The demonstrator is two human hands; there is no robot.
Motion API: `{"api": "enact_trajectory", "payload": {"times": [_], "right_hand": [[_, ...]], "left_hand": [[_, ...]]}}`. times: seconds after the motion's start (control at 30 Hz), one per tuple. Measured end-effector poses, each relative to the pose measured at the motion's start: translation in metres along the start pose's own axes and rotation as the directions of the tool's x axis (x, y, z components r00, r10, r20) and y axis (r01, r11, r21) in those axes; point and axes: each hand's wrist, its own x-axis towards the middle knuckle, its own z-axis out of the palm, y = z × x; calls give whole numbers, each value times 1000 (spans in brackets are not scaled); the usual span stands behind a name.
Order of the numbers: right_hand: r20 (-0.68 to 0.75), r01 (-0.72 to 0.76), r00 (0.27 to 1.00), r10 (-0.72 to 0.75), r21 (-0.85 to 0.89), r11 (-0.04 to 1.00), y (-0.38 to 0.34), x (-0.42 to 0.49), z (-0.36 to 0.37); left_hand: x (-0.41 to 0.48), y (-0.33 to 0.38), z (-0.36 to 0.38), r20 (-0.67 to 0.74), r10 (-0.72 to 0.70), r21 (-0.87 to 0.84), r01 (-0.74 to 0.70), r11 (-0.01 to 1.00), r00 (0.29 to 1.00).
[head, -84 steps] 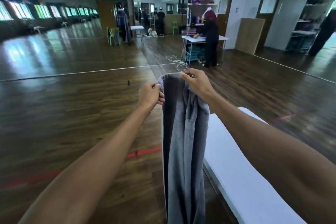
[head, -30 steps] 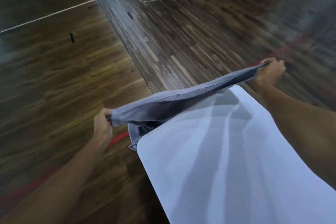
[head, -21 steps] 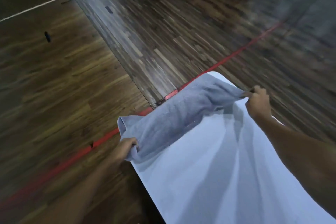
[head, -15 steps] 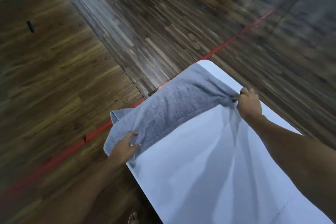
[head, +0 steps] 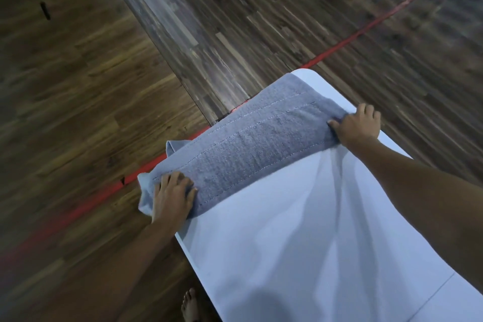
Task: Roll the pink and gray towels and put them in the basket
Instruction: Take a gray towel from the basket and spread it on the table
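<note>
The gray towel (head: 251,144) lies folded in a long band across the far end of the white table (head: 300,256). Its left end hangs a little over the table's left edge. My left hand (head: 171,198) rests flat on that left end, fingers stretched over the cloth. My right hand (head: 356,127) holds the towel's right end, with the fingers curled over it and the thumb along the cloth. No pink towel or basket is in view.
Dark wooden floor surrounds the table, with a red line (head: 366,29) running under its far end. A bare foot (head: 189,304) stands on the floor beside the table's left edge.
The towel, held up hanging and then stretched between both hands, has come down onto the table's far end. My left hand now lies flat on it.
</note>
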Motion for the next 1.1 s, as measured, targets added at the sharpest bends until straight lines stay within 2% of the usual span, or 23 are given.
{"api": "enact_trajectory", "payload": {"times": [0.07,0.17,0.23,0.3,0.37,0.43,0.57,0.67,1.1], "right_hand": [[-105,52,993,-51,9,999,-10,4,-4],[-188,299,940,-285,52,953,-27,12,-11],[-148,404,914,-377,253,879,-39,14,-8],[-101,299,953,-286,471,830,-51,10,1],[-51,188,980,-192,550,814,-62,-1,10],[6,176,979,-206,492,852,-67,-13,22],[-3,193,978,-211,415,889,-57,-29,45],[-3,183,980,-198,397,899,-29,-53,59],[92,94,985,-147,432,897,199,-245,150]], "left_hand": [[9,-3,1,-22,34,-31,-35,999,999],[14,-10,11,10,79,-69,-78,995,997],[8,-12,24,50,80,-121,-73,990,996],[0,-7,36,53,31,-110,-25,994,998],[-9,0,43,35,-23,-27,24,999,999],[-15,9,48,41,-61,27,59,998,997],[-30,30,56,34,-135,69,133,989,990],[-60,55,65,32,-137,67,135,989,990],[-319,237,118,60,-94,46,92,995,994]]}}
